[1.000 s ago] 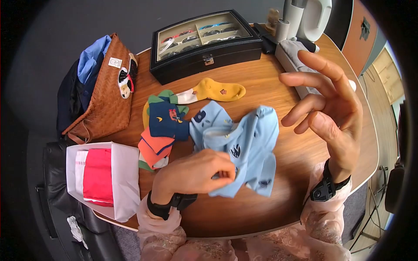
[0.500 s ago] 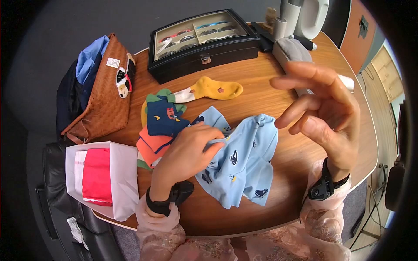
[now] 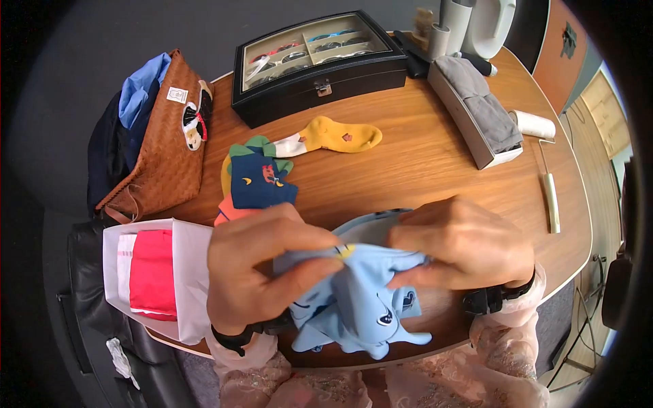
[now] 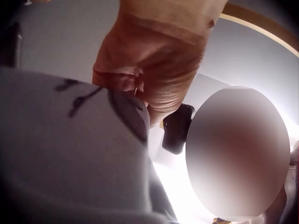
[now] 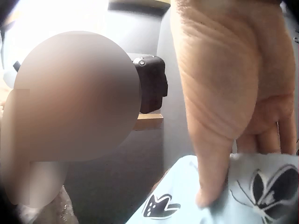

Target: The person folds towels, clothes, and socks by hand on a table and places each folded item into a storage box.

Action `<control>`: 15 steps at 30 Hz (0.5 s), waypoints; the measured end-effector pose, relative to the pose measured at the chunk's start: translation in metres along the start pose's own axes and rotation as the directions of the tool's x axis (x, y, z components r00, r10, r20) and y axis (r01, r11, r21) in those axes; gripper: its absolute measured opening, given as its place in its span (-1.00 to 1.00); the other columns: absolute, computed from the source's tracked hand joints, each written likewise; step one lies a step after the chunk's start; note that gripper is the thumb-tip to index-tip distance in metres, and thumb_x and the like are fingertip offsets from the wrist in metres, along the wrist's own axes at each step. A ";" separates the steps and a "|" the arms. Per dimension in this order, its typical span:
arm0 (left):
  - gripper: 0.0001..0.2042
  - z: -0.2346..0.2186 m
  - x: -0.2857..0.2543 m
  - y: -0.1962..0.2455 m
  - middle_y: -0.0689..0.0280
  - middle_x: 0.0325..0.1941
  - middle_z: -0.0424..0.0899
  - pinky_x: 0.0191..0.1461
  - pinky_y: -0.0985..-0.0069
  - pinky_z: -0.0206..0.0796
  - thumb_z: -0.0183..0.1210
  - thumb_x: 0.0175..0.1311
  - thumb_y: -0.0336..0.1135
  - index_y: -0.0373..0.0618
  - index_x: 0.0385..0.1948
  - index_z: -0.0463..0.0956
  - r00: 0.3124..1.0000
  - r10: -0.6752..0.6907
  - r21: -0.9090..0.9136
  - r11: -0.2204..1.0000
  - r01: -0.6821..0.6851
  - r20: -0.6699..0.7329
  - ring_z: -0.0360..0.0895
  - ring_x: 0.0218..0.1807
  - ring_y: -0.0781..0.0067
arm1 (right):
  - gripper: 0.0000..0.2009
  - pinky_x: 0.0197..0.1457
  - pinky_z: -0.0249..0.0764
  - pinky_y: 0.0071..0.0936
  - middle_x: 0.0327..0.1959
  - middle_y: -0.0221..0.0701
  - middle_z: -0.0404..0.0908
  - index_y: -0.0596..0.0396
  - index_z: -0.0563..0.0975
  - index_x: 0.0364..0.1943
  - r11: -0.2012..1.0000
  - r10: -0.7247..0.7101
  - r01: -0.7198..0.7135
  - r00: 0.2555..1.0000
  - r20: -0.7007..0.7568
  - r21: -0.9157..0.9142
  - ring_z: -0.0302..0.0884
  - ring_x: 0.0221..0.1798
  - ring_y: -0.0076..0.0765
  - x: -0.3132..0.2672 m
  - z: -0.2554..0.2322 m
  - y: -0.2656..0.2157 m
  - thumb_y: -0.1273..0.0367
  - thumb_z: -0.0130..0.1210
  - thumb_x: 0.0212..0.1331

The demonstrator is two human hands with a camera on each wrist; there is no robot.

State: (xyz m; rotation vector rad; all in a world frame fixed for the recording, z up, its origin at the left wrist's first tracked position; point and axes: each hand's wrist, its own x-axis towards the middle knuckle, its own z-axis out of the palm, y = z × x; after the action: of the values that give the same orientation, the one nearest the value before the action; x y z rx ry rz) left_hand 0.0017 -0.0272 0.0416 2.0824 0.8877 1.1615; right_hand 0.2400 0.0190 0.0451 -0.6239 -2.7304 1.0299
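Both hands hold up a light blue garment with dark printed motifs, close over the near part of the table. In the head view my left hand pinches its upper edge between thumb and fingers, beside a small yellow mark. My right hand grips the same edge farther right, its thumb in front of the cloth. The lower part hangs in folds. In the right wrist view the right thumb presses on the printed cloth. Cloth covers much of the left wrist view, hiding the left fingertips.
Folded socks and a yellow sock lie beyond the left hand. A white box with red cloth and a woven basket stand left. Behind are a black glasses case, a box of grey cloth and a lint roller.
My right hand has come down and left from its raised position and taken hold of the garment. My left hand has lifted the garment's edge and drawn it nearer the body.
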 end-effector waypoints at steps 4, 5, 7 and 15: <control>-0.88 -0.006 -0.003 -0.003 0.27 -0.63 0.54 -0.60 0.65 0.09 0.30 -0.11 -0.50 -0.26 -0.50 0.56 0.987 -0.034 0.083 0.995 0.047 -0.154 0.37 -0.65 0.55 | -0.82 -0.51 0.35 -0.30 -0.62 -0.21 0.47 0.15 0.50 -0.40 0.995 -0.029 0.053 0.963 -0.267 0.083 0.47 -0.54 -0.05 -0.008 -0.007 0.007 0.32 0.14 0.04; -0.88 -0.008 -0.004 -0.003 0.29 -0.64 0.54 -0.60 0.65 0.09 0.31 -0.12 -0.50 -0.26 -0.53 0.56 0.985 -0.072 0.109 0.990 0.090 -0.159 0.37 -0.66 0.55 | -0.86 -0.53 0.35 -0.39 -0.61 -0.26 0.50 0.15 0.52 -0.44 0.990 -0.009 0.059 0.930 -0.367 0.126 0.49 -0.57 -0.14 -0.009 -0.006 0.007 0.35 0.15 0.02; -0.89 -0.010 -0.004 -0.002 0.30 -0.64 0.54 -0.59 0.65 0.10 0.32 -0.13 -0.50 -0.26 -0.56 0.55 0.980 -0.109 0.135 0.982 0.132 -0.166 0.38 -0.66 0.56 | -0.85 -0.53 0.35 -0.42 -0.59 -0.28 0.52 0.16 0.53 -0.45 0.991 -0.039 0.087 0.914 -0.405 0.101 0.50 -0.57 -0.17 -0.014 -0.010 0.009 0.35 0.17 0.01; -0.80 -0.011 -0.004 0.003 0.29 -0.69 0.50 -0.58 0.61 0.15 0.39 -0.22 -0.47 -0.24 -0.69 0.48 0.972 -0.148 0.405 0.889 0.212 -0.183 0.42 -0.66 0.53 | -0.68 -0.51 0.31 -0.67 -0.64 -0.34 0.56 0.17 0.53 -0.63 0.997 -0.028 0.066 0.823 -0.568 0.046 0.56 -0.59 -0.43 -0.020 -0.017 0.005 0.24 0.42 -0.32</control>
State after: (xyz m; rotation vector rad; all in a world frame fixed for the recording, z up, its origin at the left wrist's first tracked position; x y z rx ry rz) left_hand -0.0089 -0.0301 0.0470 2.2015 1.4852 1.1064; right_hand 0.2650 0.0237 0.0547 -0.7113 -2.1674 0.7561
